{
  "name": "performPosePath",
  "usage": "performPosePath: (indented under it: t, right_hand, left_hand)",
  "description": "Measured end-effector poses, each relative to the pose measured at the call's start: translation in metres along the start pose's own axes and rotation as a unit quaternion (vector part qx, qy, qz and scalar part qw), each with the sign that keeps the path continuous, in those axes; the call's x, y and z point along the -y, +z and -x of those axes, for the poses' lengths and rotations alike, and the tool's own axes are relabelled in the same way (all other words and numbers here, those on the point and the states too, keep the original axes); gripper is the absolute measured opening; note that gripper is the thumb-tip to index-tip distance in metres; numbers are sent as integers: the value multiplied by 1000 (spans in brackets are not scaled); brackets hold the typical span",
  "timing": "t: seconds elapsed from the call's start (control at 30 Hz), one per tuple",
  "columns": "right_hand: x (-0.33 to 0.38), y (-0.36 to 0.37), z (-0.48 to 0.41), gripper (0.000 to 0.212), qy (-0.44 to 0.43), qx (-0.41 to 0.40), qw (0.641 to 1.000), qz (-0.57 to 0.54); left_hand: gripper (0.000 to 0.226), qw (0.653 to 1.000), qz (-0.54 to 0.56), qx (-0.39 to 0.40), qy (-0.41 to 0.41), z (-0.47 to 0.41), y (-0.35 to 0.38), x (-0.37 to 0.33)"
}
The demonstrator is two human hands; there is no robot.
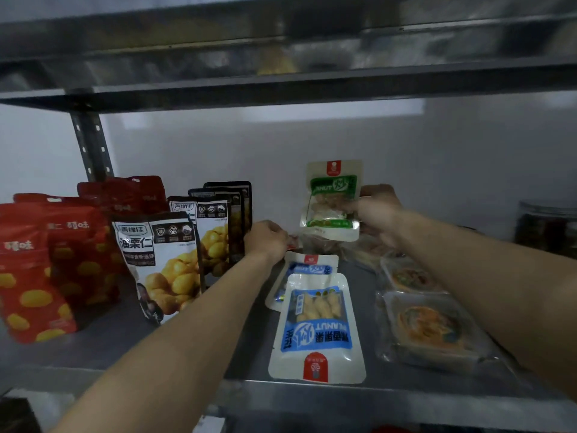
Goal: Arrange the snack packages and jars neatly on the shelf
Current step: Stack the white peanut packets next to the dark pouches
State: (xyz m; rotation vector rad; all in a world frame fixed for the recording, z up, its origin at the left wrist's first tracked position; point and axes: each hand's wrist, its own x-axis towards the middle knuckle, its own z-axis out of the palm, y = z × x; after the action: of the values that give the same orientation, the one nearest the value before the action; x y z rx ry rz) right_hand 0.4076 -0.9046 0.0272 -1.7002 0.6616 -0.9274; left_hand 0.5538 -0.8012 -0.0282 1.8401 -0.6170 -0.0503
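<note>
One green peanut packet upright, long axis vertical, red logo uppermost.

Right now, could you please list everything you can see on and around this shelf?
red pouches: at least four, red with yellow print, standing at the shelf's left
chestnut pouches: about four, black and white, standing in a row right of the red ones
blue peanut packets: two, blue and white, lying flat mid-shelf, overlapping
green peanut packet: one, green and white, held upright near the back
clear trays: two, clear with orange contents, lying at the right
jar: one, clear with dark contents, far right at the back
shelf: one, grey metal, under everything
left hand: curled beside the chestnut pouches, grip unclear
right hand: pinches the green peanut packet
</note>
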Motion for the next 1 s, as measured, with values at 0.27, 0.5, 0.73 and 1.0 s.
performPosePath:
  t: [0.27,0.5,0.73,1.0]
  right_hand:
    - [-4,5,-26,8,7,-4,1000,0]
    - [-13,2,-40,15,4,-1,1000,11]
    - [-16,-4,-43,6,14,9,1000,-3]
    - [-19,-12,-45,10,9,13,1000,6]
  left_hand:
    - [38,968,-241,8,65,-20,15,6]
    - [34,908,-401,101,61,-31,22,7]
    - [21,920,-380,41,86,-48,24,11]
    - [27,926,-377,35,10,-56,39,12]
